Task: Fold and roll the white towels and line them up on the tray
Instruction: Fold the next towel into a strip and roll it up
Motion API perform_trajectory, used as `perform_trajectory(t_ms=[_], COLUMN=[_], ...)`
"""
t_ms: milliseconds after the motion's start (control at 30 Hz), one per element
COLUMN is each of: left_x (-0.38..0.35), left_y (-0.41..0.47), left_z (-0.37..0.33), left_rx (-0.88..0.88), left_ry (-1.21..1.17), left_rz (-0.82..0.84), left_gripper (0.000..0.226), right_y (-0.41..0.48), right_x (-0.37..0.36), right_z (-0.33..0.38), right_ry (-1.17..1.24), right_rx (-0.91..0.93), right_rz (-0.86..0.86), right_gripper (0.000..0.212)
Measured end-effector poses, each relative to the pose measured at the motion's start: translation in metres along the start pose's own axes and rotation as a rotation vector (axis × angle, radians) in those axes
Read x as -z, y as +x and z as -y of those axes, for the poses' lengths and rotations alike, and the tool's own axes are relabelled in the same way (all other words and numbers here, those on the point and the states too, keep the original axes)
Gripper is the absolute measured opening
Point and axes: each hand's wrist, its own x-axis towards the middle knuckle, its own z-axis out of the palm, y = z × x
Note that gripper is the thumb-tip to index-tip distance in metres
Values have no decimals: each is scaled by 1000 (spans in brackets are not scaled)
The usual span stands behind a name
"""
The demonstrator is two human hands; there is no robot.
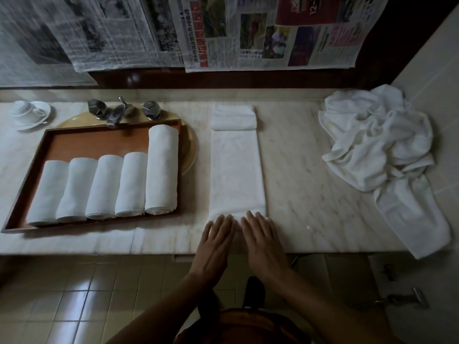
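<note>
Head view: a long white towel [236, 170] lies folded into a narrow strip on the marble counter [298, 182], just right of the tray [99, 142]. Its long axis runs straight away from the person, parallel to the rolls in the tray. The near end lies under both hands, so the roll has to travel forward, away from the body.

The left hand [216, 242] and right hand [263, 242] rest side by side, almost touching, with palms down and fingers straight, pressing on the cloth and gripping nothing. Both are equally close to the strip, and the left one is on the tray side. Whether a first turn is tucked beneath them cannot be told.

At the strip's far end, level with the tray's back rim, sits a small folded block of towel [233, 117]. Whether it is a separate towel or that end doubled over is unclear.

The tray holds 5 rolled towels [104, 187] packed side by side along its front rim. The 5th, at the right end, is longer and reaches the back. The tray's back left floor is bare. It sits over a pale basin [190, 145], with the taps [119, 110] behind it.

Well right of the tray, past the strip, lies a loose heap of towels [377, 145], 1 tail of it hanging over the counter edge. A cup and saucer [29, 112] stand beyond the tray's back left corner.
</note>
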Motion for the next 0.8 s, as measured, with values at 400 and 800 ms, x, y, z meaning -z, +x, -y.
perform_trajectory(t_ms=[400,800], left_x=[19,40], left_y=[29,16], left_z=[43,37], left_rx=[-56,54], left_ry=[-24,-317], left_rz=[167,126], left_gripper=[84,20], right_y=[32,13], right_x=[12,20], right_z=[-21,-29], right_ry=[22,306], right_rx=[82,-66], right_rz=[-137,-29], right_gripper=[40,16])
